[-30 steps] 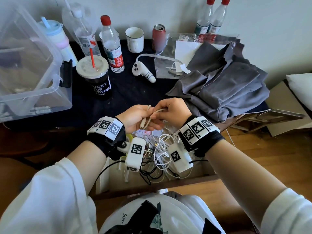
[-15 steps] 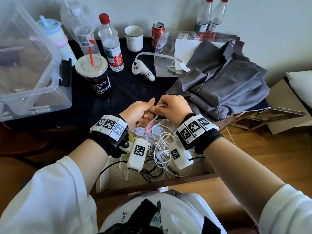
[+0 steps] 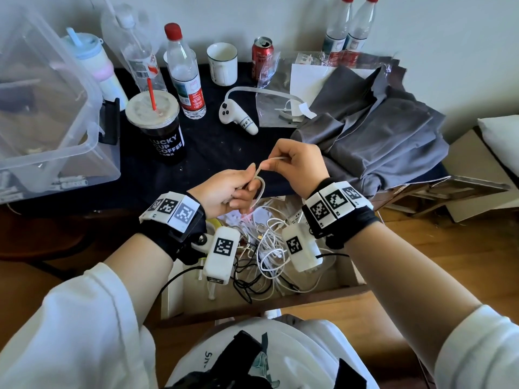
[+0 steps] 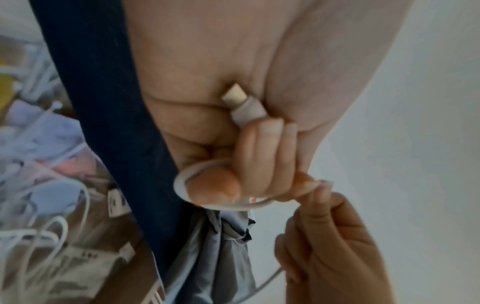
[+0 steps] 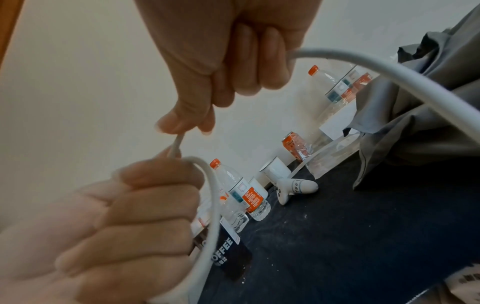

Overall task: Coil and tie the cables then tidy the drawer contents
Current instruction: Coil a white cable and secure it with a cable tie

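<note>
- Cable (image 3: 259,189), a thin white one, is held up in the air between both hands, above the open drawer (image 3: 351,279) and in front of the dark table (image 3: 224,153)
- Left hand (image 3: 224,192) has its fingers curled round the cable, and a small loop of it goes around the fingertips
- From the left wrist view, the plug (image 4: 244,105) at the end of the cable sticks out above the curled fingers (image 4: 262,156) and lies on the palm
- Right hand (image 3: 300,167) pinches the cable between thumb and first finger, right beside the left hand, and the other fingers are curled in too
- From the right wrist view, more of the same white cable comes out of the right fist and bends away to the side
- Down in the drawer lies a messy pile of white cables (image 3: 272,248) and thin black wires (image 3: 247,279), all mixed up
- On the table behind the hands stands a black coffee cup (image 3: 160,130) with a red straw, a clear water bottle (image 3: 185,80) with a red cap, a white mug (image 3: 223,64) and a red can (image 3: 262,58)
- A white controller (image 3: 238,119) lies near the middle of the table, and a crumpled gray cloth (image 3: 387,138) lies at the right
- A big clear plastic box (image 3: 50,113) sits at the left side of the table
</note>
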Action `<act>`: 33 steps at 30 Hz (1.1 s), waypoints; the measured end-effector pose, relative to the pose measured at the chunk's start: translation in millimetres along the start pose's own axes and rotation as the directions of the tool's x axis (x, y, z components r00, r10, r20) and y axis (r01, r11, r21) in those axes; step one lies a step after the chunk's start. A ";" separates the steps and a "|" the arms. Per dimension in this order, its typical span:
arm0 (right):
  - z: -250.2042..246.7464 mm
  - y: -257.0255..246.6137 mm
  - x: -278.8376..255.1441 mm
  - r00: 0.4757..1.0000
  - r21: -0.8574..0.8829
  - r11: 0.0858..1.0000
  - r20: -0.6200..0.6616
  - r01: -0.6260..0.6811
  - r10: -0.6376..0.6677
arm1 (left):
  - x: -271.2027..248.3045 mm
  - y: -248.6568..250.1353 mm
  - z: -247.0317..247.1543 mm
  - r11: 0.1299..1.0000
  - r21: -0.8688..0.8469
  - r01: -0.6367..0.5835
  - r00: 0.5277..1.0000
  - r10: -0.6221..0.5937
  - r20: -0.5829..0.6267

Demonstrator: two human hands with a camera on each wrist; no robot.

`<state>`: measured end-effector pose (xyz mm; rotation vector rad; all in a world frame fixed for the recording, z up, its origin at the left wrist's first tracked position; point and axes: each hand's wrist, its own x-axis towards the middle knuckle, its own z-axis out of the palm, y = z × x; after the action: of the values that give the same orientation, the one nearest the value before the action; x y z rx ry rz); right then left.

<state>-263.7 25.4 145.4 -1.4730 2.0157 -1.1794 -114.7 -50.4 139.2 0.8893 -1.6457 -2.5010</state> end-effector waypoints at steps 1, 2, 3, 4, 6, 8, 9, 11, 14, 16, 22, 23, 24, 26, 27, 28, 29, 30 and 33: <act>-0.7 1.4 0.8 1.000 0.004 1.000 -0.016 -0.009 0.009 | -0.5 0.4 0.5 0.998 -0.055 -0.024 1.000 0.025 0.010; -1.1 3.8 1.7 0.999 0.012 1.000 -0.033 -0.020 0.020 | -0.7 1.1 1.5 0.992 -0.117 -0.056 0.998 0.058 0.011; -0.8 6.3 2.1 0.999 0.016 0.999 -0.042 -0.033 0.034 | -0.2 2.1 2.0 0.980 -0.175 -0.093 0.996 0.094 -0.003; 0.3 8.6 2.2 0.998 0.010 0.999 -0.038 -0.048 0.048 | 0.7 3.4 3.0 0.966 -0.224 -0.130 0.992 0.127 -0.027; 5.2 12.6 0.3 0.997 -0.006 0.997 0.002 -0.082 0.082 | 3.3 6.3 5.3 0.939 -0.285 -0.190 0.982 0.177 -0.070; 13.1 15.9 -3.8 0.994 0.018 0.995 0.045 -0.103 0.102 | 6.0 8.7 7.7 0.918 -0.324 -0.230 0.973 0.215 -0.082; 18.0 16.8 -6.8 0.992 0.032 0.994 0.065 -0.109 0.107 | 7.1 9.7 8.9 0.907 -0.345 -0.240 0.971 0.225 -0.084; 26.1 19.3 -12.9 0.985 0.036 0.992 0.125 -0.123 0.118 | 8.9 11.6 10.8 0.885 -0.394 -0.248 0.969 0.226 -0.101; 34.0 17.4 -20.0 0.944 -0.040 0.985 0.281 -0.170 0.175 | 11.0 14.5 11.7 0.866 -0.395 -0.306 0.951 0.261 -0.164; 37.7 10.7 -24.0 0.907 -0.104 0.981 0.377 -0.161 0.189 | 12.1 16.1 11.5 0.871 -0.346 -0.348 0.934 0.292 -0.205; 30.7 -5.0 -21.8 0.862 -0.232 0.972 0.484 -0.042 0.153 | 13.9 9.0 4.9 0.909 -0.242 -0.339 0.924 0.273 -0.266; 28.1 -5.5 -21.0 0.864 -0.250 0.968 0.480 -0.031 0.151 | 13.8 7.2 4.2 0.915 -0.228 -0.332 0.925 0.268 -0.270; 25.3 -6.6 -20.4 0.866 -0.265 0.964 0.476 -0.022 0.151 | 13.7 5.9 4.2 0.919 -0.222 -0.325 0.926 0.261 -0.274; 20.3 -8.8 -19.2 0.871 -0.279 0.960 0.472 -0.002 0.139 | 13.8 3.6 3.7 0.936 -0.186 -0.300 0.926 0.238 -0.293; 18.4 -9.4 -18.9 0.874 -0.277 0.961 0.468 0.006 0.129 | 13.6 2.6 3.4 0.946 -0.162 -0.282 0.926 0.224 -0.303; 16.6 -10.4 -18.7 0.882 -0.271 0.963 0.458 0.016 0.114 | 13.3 1.9 2.8 0.954 -0.143 -0.265 0.927 0.211 -0.310; 15.6 -10.6 -18.7 0.891 -0.265 0.964 0.443 0.022 0.102 | 13.2 1.3 1.5 0.959 -0.132 -0.249 0.929 0.198 -0.313; 14.7 -10.7 -18.9 0.902 -0.258 0.966 0.422 0.027 0.088 | 13.2 0.9 -0.3 0.964 -0.124 -0.237 0.931 0.188 -0.313; 12.0 -11.7 -18.4 0.944 -0.190 0.981 0.329 0.025 0.040 | 15.4 -2.2 -5.9 0.982 -0.001 -0.190 0.931 0.180 -0.319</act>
<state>-241.3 36.2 144.8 -1.6268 1.9369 -0.6886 -124.2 -59.2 128.8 1.0176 -1.5039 -2.1219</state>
